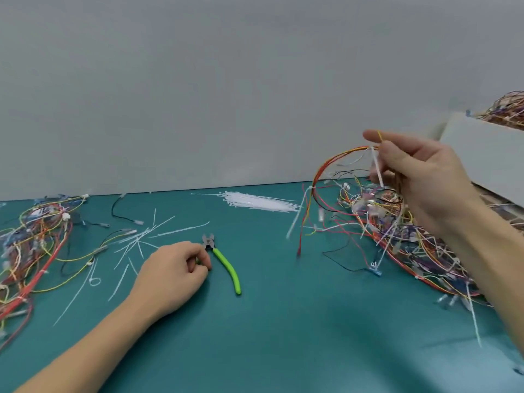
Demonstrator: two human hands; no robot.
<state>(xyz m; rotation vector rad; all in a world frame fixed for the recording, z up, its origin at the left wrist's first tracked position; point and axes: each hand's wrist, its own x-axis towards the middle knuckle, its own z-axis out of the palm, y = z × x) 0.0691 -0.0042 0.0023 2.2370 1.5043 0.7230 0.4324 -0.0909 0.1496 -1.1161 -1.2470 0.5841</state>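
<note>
**Cutters under the left hand, tied wires raised in the right**

At the far left, a tangled wire heap (31, 239) lies on the teal tabletop (283, 321). Just right of it, clipped white tie ends (136, 242) lie scattered. The left hand (173, 273) rests on the tabletop with its fingers curled around one handle of the green-handled cutters (226, 265). The other handle lies free, and the cutters' metal nose points away from the person. Behind them lies a sheaf of fresh white zip ties (261, 204). Further right, the right hand (416, 177) is lifted above the tabletop, pinching a wire bundle (317, 173) between thumb and fingers. A white zip tie (377, 168) hangs at the grip, and the wires arc down to the left. Below sprawls a larger wire pile (397, 228), beside a white box (487, 154).
</note>
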